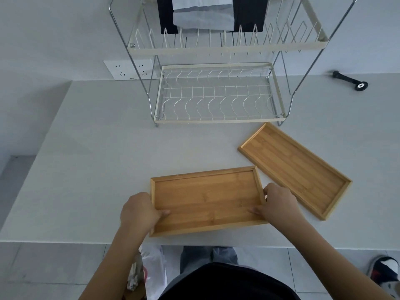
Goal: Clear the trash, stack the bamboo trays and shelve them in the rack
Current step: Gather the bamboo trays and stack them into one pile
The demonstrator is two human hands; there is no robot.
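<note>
White tabletop, near edge: I see left hand and right hand gripping the short ends of a rectangular bamboo tray. Second tray lies angled just right; wire rack behind, unobstructed.

Two bamboo trays: near tray and right tray. One two-tier rack. Two hands. One black tool, far right. One wall socket. Possibly one trash bag below.
</note>
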